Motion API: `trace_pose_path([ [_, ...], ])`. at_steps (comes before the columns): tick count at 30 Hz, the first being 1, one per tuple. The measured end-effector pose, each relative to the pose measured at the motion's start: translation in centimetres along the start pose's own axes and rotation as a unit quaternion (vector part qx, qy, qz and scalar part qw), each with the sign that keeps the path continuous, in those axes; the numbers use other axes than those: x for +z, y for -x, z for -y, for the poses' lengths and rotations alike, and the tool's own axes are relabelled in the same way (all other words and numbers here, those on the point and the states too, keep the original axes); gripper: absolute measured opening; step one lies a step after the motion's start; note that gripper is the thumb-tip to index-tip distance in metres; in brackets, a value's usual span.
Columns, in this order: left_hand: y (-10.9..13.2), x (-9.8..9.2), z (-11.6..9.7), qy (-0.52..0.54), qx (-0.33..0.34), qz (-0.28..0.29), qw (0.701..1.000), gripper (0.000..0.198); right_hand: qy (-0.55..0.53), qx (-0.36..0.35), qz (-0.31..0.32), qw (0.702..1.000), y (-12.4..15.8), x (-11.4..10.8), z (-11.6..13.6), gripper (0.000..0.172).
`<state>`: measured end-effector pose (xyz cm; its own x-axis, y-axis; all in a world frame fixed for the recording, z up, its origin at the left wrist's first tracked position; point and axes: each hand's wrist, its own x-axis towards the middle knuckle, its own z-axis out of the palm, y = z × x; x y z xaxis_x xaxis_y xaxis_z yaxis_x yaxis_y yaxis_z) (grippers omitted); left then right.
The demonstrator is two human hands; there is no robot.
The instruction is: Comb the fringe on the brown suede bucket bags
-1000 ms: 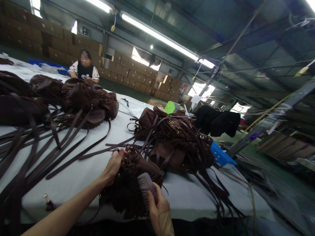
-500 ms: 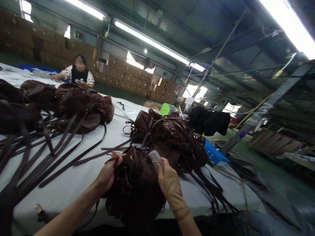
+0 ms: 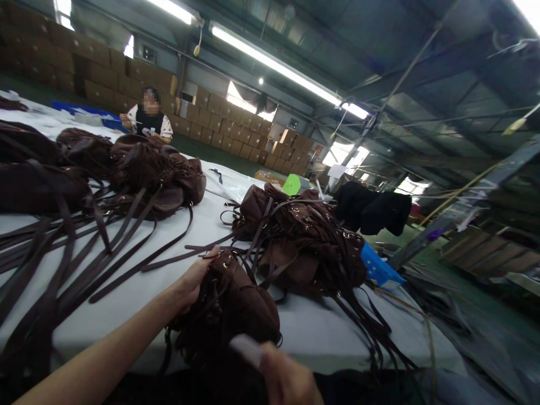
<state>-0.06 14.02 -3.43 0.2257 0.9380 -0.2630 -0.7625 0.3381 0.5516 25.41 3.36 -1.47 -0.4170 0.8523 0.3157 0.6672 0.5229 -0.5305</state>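
Note:
A dark brown bag (image 3: 242, 306) with metal eyelets and fringe sits at the table's near edge. My left hand (image 3: 192, 284) is closed on its upper left edge, near the eyelets. Low in the view, blurred by motion, my right hand (image 3: 291, 377) grips a pale brush (image 3: 247, 349) in front of the bag's lower right side. The brush's bristles do not show clearly now. Just beyond the held bag lies a pile of similar brown bags (image 3: 295, 242), their straps trailing over the table edge.
More brown bags (image 3: 156, 180) with long straps cover the left of the white-covered table (image 3: 139, 292). A black bundle (image 3: 373, 208) and a blue packet (image 3: 382, 267) are at the right. Across the table is another person (image 3: 149, 121). Stacked cartons (image 3: 228, 135) line the wall.
My right hand has pulled the brush down and away from the bag's top toward me. The left hand keeps its hold on the bag. The other person's hand has risen off the table.

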Motion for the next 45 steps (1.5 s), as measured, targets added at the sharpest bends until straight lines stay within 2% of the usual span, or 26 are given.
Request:
trace_pose_path([
  [2,-0.1,0.6,0.3,-0.065,-0.032,0.034,0.997,0.027,0.032,0.002,-0.042,0.999,-3.0,-1.2,0.3,0.037],
  [4,-0.4,1.0,0.4,-0.128,-0.006,0.043,0.991,0.025,0.091,-0.033,-0.038,0.995,-5.8,-1.5,1.0,0.036],
  [7,-0.9,1.3,0.1,-0.164,0.041,0.034,0.985,0.027,0.196,-0.069,0.049,0.977,-8.2,0.2,2.0,0.033],
  [9,-1.0,1.3,-0.4,-0.160,0.048,0.005,0.986,0.025,0.263,-0.061,0.117,0.956,-8.0,1.9,2.0,0.028],
  [11,-1.2,1.3,-0.7,-0.155,0.051,-0.020,0.986,0.022,0.292,-0.036,0.179,0.939,-6.6,3.4,1.6,0.033],
  [12,-1.3,1.3,-0.7,-0.153,0.056,-0.031,0.986,0.022,0.277,-0.021,0.202,0.939,-5.8,3.8,1.4,0.034],
  [14,-1.8,1.3,-0.4,-0.140,0.072,-0.065,0.985,0.025,0.182,0.020,0.207,0.961,-4.0,4.2,1.1,0.030],
  [16,-2.5,1.4,0.4,-0.126,0.075,-0.108,0.983,0.030,0.052,0.060,0.173,0.982,-2.8,4.2,0.9,0.025],
  [18,-3.4,1.3,1.2,-0.124,0.063,-0.139,0.981,0.035,-0.067,0.105,0.139,0.982,-2.2,4.2,0.7,0.025],
  [22,-5.1,0.7,1.9,-0.156,0.071,-0.153,0.973,0.038,-0.284,0.182,0.105,0.935,-2.8,4.4,-0.9,0.043],
  [24,-5.1,0.3,1.1,-0.189,0.090,-0.160,0.965,0.037,-0.344,0.199,0.088,0.913,-3.4,4.3,-1.9,0.048],
  [26,-4.1,0.1,-0.1,-0.219,0.117,-0.172,0.953,0.037,-0.367,0.206,0.098,0.902,-3.8,3.8,-2.6,0.049],
  [28,-2.0,0.3,-1.2,-0.293,0.190,-0.151,0.925,0.039,-0.382,0.216,0.112,0.891,-4.1,3.4,-3.0,0.049],
  [29,-0.8,0.5,-1.5,-0.350,0.231,-0.105,0.902,0.044,-0.391,0.222,0.112,0.886,-4.2,3.3,-3.1,0.048],
  [31,1.6,0.8,-1.3,-0.474,0.276,0.050,0.835,0.067,-0.418,0.231,0.100,0.873,-4.4,3.3,-3.1,0.046],
  [33,3.0,0.6,0.0,-0.574,0.257,0.194,0.753,0.091,-0.458,0.235,0.096,0.852,-4.5,3.6,-3.1,0.045],
  [34,3.1,0.2,0.9,-0.616,0.246,0.226,0.714,0.094,-0.483,0.237,0.095,0.838,-4.5,3.9,-3.2,0.044],
  [35,2.9,-0.3,1.7,-0.655,0.247,0.230,0.676,0.090,-0.512,0.238,0.090,0.821,-4.5,4.2,-3.3,0.043],
  [36,2.5,-1.0,2.4,-0.687,0.259,0.214,0.644,0.081,-0.543,0.239,0.085,0.800,-4.4,4.4,-3.5,0.042],
  [37,1.9,-1.8,2.8,-0.706,0.275,0.190,0.625,0.071,-0.574,0.242,0.082,0.778,-4.2,4.6,-3.8,0.042],
  [38,1.3,-2.5,2.9,-0.709,0.291,0.168,0.621,0.064,-0.602,0.246,0.081,0.755,-4.0,4.8,-4.1,0.043],
  [41,0.6,-4.0,1.5,-0.681,0.288,0.153,0.656,0.060,-0.653,0.263,0.076,0.706,-3.4,5.0,-5.0,0.042],
  [43,1.4,-3.7,0.1,-0.685,0.262,0.166,0.660,0.064,-0.651,0.269,0.065,0.707,-3.2,5.1,-5.2,0.040],
  [45,2.7,-2.5,-0.5,-0.707,0.261,0.157,0.639,0.071,-0.634,0.272,0.061,0.721,-3.4,5.3,-4.9,0.039],
])
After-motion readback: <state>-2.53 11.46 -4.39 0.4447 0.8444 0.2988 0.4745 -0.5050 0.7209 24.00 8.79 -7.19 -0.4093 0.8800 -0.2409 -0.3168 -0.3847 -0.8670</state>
